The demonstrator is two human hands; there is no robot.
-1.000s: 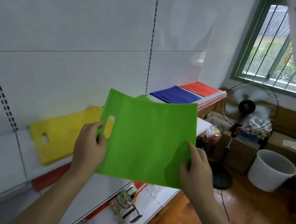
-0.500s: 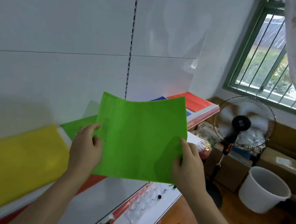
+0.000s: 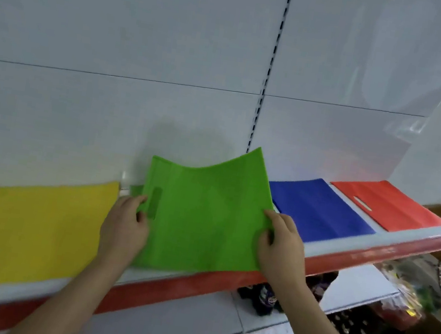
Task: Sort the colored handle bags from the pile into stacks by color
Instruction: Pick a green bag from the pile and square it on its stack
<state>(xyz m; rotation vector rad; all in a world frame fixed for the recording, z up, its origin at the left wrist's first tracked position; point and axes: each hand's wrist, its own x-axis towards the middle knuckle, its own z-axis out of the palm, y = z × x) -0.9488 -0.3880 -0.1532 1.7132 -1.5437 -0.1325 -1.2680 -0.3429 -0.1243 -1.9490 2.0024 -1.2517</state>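
Four bag stacks in a row on one shelf

L to R along the shelf (image 3: 373, 248): 1st stack (image 3: 24, 229), held bag (image 3: 206, 216) betw. both hands, 3rd stack (image 3: 319, 207), 4th stack (image 3: 390, 206). Lower shelf (image 3: 352, 292) below, w/ small goods.

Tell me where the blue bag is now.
In the head view the blue bag lies flat on the shelf, right of centre, between the held green bag and the red bag.

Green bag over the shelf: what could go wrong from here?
1. The green bag is bowed, its far edge curled up; it may land creased or skewed.
2. Its right corner reaches toward the blue bag, so the colors could overlap.
3. Its near edge overhangs the shelf lip; releasing early might let it slide off.
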